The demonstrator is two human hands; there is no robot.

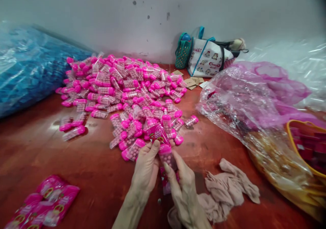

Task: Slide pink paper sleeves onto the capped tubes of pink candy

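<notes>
My left hand [147,164] is closed, its thumb pressing a printed pink wrapper [157,132]. My right hand [184,181] grips a small clear bottle of pink beads [166,159], its pink cap against the wrapper's lower end. Whether the cap is inside the wrapper, I cannot tell. Below the bottle, partly hidden by my right hand, lies another dark pink printed piece [166,183]. Just beyond my hands spreads a large heap of similar pink-capped bottles [127,83]. Several filled pink packets [57,200] lie together at the lower left.
A big bag of blue pieces [38,66] stands at the left. A crumpled beige cloth [226,191] lies right of my hands. Clear and pink plastic [244,93] and a yellow-rimmed container [289,130] are at the right. A white printed bag [206,57] stands by the wall.
</notes>
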